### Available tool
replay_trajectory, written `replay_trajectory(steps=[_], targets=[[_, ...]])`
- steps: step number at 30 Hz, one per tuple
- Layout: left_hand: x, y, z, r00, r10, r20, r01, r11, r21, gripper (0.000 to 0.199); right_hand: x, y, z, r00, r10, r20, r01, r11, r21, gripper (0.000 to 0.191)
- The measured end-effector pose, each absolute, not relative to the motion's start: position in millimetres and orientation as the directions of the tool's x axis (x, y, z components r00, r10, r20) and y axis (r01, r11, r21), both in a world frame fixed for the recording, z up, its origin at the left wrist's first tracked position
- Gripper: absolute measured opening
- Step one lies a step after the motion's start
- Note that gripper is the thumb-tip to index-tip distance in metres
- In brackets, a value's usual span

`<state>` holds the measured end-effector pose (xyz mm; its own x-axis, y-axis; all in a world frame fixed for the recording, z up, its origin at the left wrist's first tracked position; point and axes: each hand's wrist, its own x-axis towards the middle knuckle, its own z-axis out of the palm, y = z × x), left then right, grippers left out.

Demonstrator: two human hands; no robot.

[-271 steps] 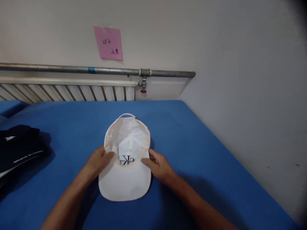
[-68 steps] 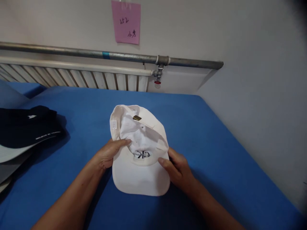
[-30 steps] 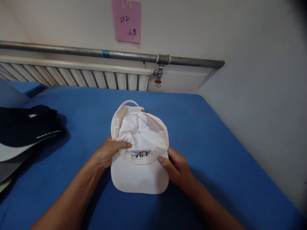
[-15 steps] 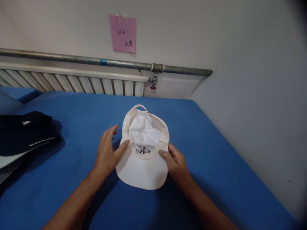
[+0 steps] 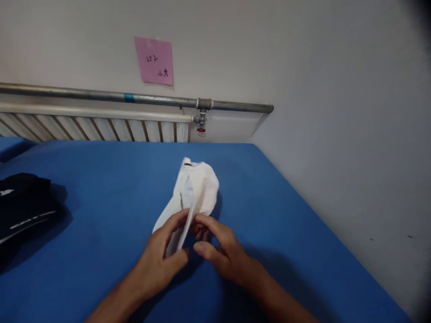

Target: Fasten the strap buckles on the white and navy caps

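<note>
A white baseball cap [image 5: 207,188] is turned on its side above the blue surface, its brim slanting down toward me and seen nearly edge-on. My left hand [image 5: 161,255] curls around the brim, thumb below and fingers behind it. Close by on the right, my right hand [image 5: 222,249] has its fingers bent, with the index fingertip against the cap near the brim and the thumb apart from it. The inside of the cap and its front lettering are mostly hidden.
A dark cap [image 5: 27,202] with white lettering lies at the left on the blue padded surface [image 5: 111,179]. Behind stand a white radiator [image 5: 134,130], a metal pipe [image 5: 94,94] and a red-handled valve [image 5: 201,130]. A pink note [image 5: 155,63] hangs on the wall.
The white cap has turned from inside-up with its brim toward me onto its side. Both hands moved closer together around the brim. The whole view has shifted slightly.
</note>
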<state>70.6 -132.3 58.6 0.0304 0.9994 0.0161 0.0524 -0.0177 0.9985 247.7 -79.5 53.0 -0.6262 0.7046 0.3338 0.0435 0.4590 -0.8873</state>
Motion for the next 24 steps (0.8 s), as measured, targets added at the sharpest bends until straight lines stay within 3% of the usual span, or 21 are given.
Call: replay_trajectory(steps=[3,7,11,14,17,20,24], targets=[[57,-129,68,-0.113,0.991,-0.066,-0.191,0.044,0.981,0.05,247,-80,50,-0.644,0.69,0.332,0.081,0.493,-0.866,0.03],[29,-123,74,-0.271,0.934,-0.231,-0.402,0.108,0.909,0.055,244,-81,40,-0.618,0.726,0.304,0.179,0.506,-0.844,0.02],[3,-114,71,-0.294,0.903,-0.312,-0.628,0.064,0.776,0.057,238,-76,30,-0.499,0.858,0.123,0.223,0.265,-0.938,0.027],[-7,-110,62,-0.213,0.92,-0.33,-0.718,0.082,0.691,0.049,232,-73,30,-0.497,0.861,-0.109,0.027,-0.111,-0.993,0.036],[-14,-108,53,-0.079,0.962,-0.261,-0.765,0.109,0.634,0.039,226,-77,36,-0.528,0.814,-0.241,-0.222,-0.407,-0.886,0.039],[-16,-108,47,0.015,0.981,-0.195,-0.782,0.133,0.609,0.027,222,-82,42,-0.497,0.818,-0.289,-0.381,-0.505,-0.774,0.038],[-8,-105,46,0.107,0.987,-0.122,-0.787,0.159,0.596,0.022,219,-85,41,-0.559,0.78,-0.28,-0.441,-0.566,-0.697,0.038]])
